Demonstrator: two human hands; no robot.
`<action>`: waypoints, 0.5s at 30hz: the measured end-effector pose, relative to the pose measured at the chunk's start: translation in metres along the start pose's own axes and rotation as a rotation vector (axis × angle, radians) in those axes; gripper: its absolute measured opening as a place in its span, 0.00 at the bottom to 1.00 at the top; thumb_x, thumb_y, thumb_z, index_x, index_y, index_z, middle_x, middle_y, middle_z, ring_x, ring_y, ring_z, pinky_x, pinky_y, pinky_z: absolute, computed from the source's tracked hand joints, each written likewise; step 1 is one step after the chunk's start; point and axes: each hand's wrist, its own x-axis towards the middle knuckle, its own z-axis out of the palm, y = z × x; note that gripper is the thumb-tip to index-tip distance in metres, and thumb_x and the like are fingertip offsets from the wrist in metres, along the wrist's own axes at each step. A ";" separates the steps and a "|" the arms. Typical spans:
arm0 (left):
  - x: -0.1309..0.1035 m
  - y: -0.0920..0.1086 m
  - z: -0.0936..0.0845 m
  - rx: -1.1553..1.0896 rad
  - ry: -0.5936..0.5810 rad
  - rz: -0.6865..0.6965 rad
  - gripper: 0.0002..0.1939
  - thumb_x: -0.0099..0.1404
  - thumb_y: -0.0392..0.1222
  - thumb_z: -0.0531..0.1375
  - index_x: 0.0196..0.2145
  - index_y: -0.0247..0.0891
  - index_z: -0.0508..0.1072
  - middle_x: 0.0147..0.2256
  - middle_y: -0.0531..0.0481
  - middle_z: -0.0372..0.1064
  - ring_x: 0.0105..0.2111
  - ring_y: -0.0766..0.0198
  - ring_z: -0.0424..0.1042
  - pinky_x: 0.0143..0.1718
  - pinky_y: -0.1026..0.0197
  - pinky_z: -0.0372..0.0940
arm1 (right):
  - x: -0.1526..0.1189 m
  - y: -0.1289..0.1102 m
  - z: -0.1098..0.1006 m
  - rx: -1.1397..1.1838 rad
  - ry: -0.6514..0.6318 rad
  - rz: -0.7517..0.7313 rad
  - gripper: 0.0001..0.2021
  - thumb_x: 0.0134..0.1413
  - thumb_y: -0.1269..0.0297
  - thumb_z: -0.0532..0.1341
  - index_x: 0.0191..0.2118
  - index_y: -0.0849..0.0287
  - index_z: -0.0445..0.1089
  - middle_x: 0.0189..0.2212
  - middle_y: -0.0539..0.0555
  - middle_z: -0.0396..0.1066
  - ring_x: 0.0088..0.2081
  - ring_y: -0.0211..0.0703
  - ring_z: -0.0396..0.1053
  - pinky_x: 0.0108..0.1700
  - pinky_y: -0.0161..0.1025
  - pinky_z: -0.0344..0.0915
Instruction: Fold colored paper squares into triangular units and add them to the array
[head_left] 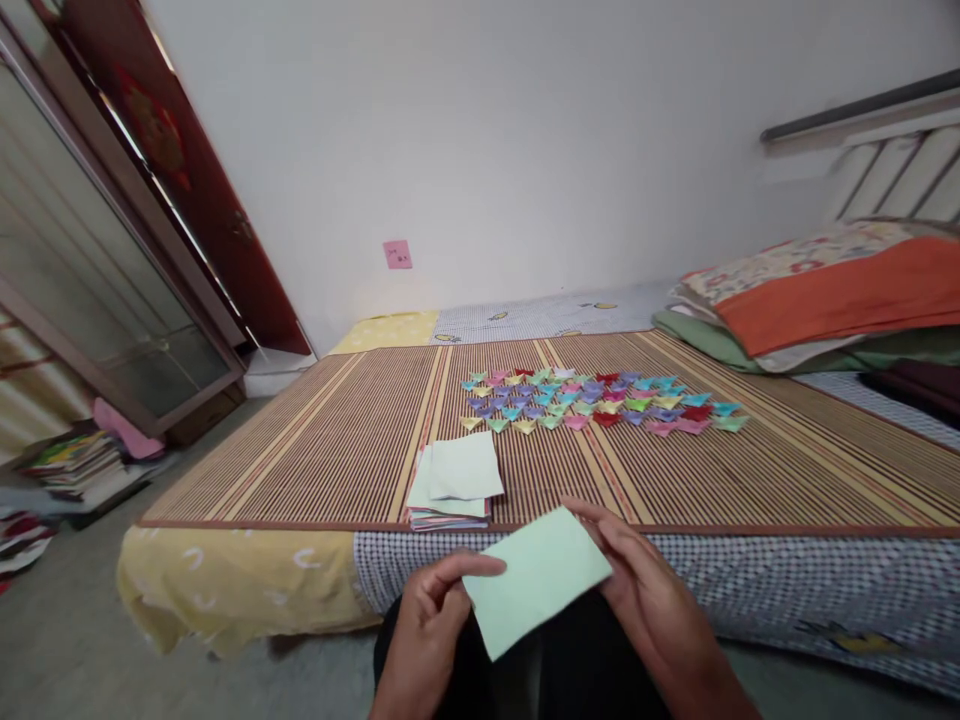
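Observation:
A light green sheet of paper (538, 580) is held over my lap, tilted, with its upper corner toward the bed. My left hand (435, 610) grips its left side, index finger lying on top and the other fingers curled. At the opposite side my right hand (645, 590) supports the sheet's right edge, its fingers partly hidden behind the paper. Just beyond, a stack of coloured paper (456, 480) with pale green sheets on top lies at the mat's front edge. Rows of small folded paper boats (585, 400) in many colours stand farther back on the mat.
A striped bamboo mat (300, 450) covers the bed. Folded bedding with an orange and floral cover (840, 290) lies at the right. A pink note (397, 254) is on the white wall. Books (71, 460) are piled at the left, near a red door (202, 190).

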 end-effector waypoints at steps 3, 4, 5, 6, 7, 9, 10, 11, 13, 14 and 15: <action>-0.004 0.003 -0.001 0.216 0.010 0.185 0.12 0.64 0.43 0.63 0.40 0.40 0.86 0.43 0.42 0.80 0.45 0.50 0.75 0.45 0.58 0.67 | 0.002 0.001 -0.001 -0.158 0.012 -0.018 0.21 0.50 0.48 0.71 0.45 0.57 0.80 0.32 0.56 0.79 0.29 0.46 0.72 0.30 0.39 0.68; -0.004 0.003 0.000 0.249 0.005 0.200 0.12 0.64 0.44 0.64 0.40 0.39 0.85 0.41 0.42 0.80 0.43 0.51 0.75 0.43 0.58 0.67 | 0.003 0.002 -0.002 -0.231 0.018 -0.018 0.20 0.47 0.50 0.73 0.42 0.58 0.80 0.29 0.55 0.79 0.27 0.44 0.71 0.29 0.39 0.68; -0.004 0.003 0.001 0.261 0.005 0.188 0.11 0.64 0.45 0.64 0.39 0.39 0.84 0.38 0.43 0.79 0.39 0.54 0.75 0.39 0.60 0.67 | 0.004 0.003 -0.003 -0.290 0.026 -0.022 0.20 0.45 0.50 0.75 0.39 0.59 0.80 0.27 0.54 0.78 0.26 0.44 0.71 0.29 0.38 0.68; -0.002 0.002 0.002 0.247 0.007 0.158 0.10 0.63 0.46 0.66 0.36 0.38 0.83 0.32 0.46 0.77 0.33 0.58 0.73 0.33 0.63 0.65 | 0.005 0.004 -0.003 -0.322 0.030 -0.029 0.20 0.43 0.50 0.75 0.37 0.60 0.79 0.26 0.53 0.77 0.26 0.44 0.71 0.29 0.38 0.68; 0.000 0.002 0.002 0.206 0.013 0.115 0.10 0.62 0.47 0.67 0.34 0.38 0.80 0.27 0.49 0.73 0.27 0.62 0.69 0.28 0.65 0.61 | 0.005 0.005 -0.003 -0.333 0.025 -0.034 0.20 0.43 0.49 0.75 0.35 0.60 0.78 0.25 0.53 0.77 0.26 0.45 0.72 0.29 0.39 0.68; 0.005 0.003 0.003 0.060 0.017 0.084 0.13 0.58 0.48 0.71 0.31 0.38 0.74 0.27 0.52 0.72 0.26 0.65 0.67 0.28 0.66 0.60 | 0.004 0.003 -0.002 -0.327 -0.002 -0.037 0.20 0.46 0.47 0.73 0.35 0.59 0.77 0.26 0.53 0.77 0.29 0.47 0.74 0.32 0.40 0.70; 0.008 0.005 0.002 0.006 -0.008 0.076 0.15 0.58 0.49 0.72 0.33 0.38 0.73 0.30 0.51 0.74 0.28 0.65 0.69 0.30 0.66 0.62 | 0.003 0.001 0.000 -0.325 -0.031 -0.030 0.19 0.47 0.48 0.73 0.36 0.59 0.76 0.27 0.53 0.78 0.30 0.48 0.75 0.34 0.40 0.71; 0.011 0.007 0.002 -0.019 -0.057 0.038 0.17 0.58 0.50 0.72 0.37 0.38 0.74 0.30 0.51 0.74 0.28 0.65 0.69 0.30 0.66 0.61 | 0.002 -0.002 0.003 -0.332 -0.073 -0.020 0.18 0.49 0.49 0.73 0.36 0.59 0.76 0.28 0.53 0.78 0.31 0.48 0.76 0.34 0.40 0.71; 0.014 0.013 0.001 -0.022 -0.167 -0.035 0.20 0.60 0.51 0.71 0.45 0.37 0.75 0.29 0.51 0.74 0.27 0.65 0.69 0.29 0.66 0.61 | 0.000 -0.008 0.010 -0.367 -0.184 -0.007 0.15 0.53 0.52 0.71 0.37 0.59 0.76 0.28 0.52 0.77 0.31 0.46 0.75 0.33 0.37 0.70; 0.015 0.015 0.001 -0.014 -0.228 -0.073 0.19 0.61 0.51 0.71 0.43 0.35 0.77 0.29 0.49 0.74 0.27 0.65 0.70 0.30 0.66 0.62 | -0.001 -0.011 0.014 -0.393 -0.237 -0.011 0.13 0.55 0.53 0.70 0.37 0.58 0.76 0.27 0.51 0.77 0.30 0.44 0.75 0.32 0.36 0.70; 0.016 0.017 0.002 -0.008 -0.307 -0.125 0.18 0.62 0.51 0.70 0.40 0.32 0.79 0.28 0.48 0.74 0.27 0.65 0.70 0.30 0.65 0.62 | -0.001 -0.013 0.017 -0.416 -0.278 -0.021 0.12 0.55 0.54 0.70 0.38 0.58 0.76 0.28 0.51 0.77 0.31 0.43 0.75 0.32 0.35 0.69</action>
